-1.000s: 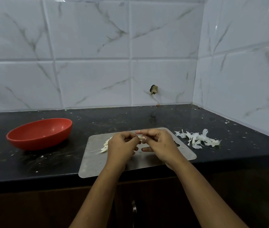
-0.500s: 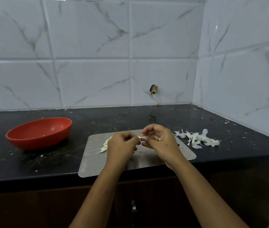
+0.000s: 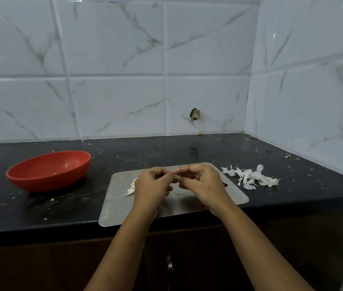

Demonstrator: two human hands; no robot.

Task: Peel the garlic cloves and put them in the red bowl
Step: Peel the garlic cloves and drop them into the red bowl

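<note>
My left hand [image 3: 152, 185] and my right hand [image 3: 201, 183] meet fingertip to fingertip above a steel cutting board [image 3: 124, 206]. Both pinch a small pale garlic clove [image 3: 175, 176], which the fingers mostly hide. More garlic pieces [image 3: 131, 187] lie on the board, partly behind my left hand. The red bowl [image 3: 48, 170] sits on the black counter to the left of the board, apart from both hands. Its inside looks nearly bare but for a speck or two.
A heap of white garlic skins [image 3: 250, 177] lies on the counter [image 3: 40, 208] right of the board. Tiled walls close the back and right sides. The counter's front edge runs just under the board, with a cabinet handle [image 3: 168, 267] below.
The hands have shifted slightly against each other while working the clove; the right fingers have curled and lifted a little. Bowl, board and skins have stayed put.
</note>
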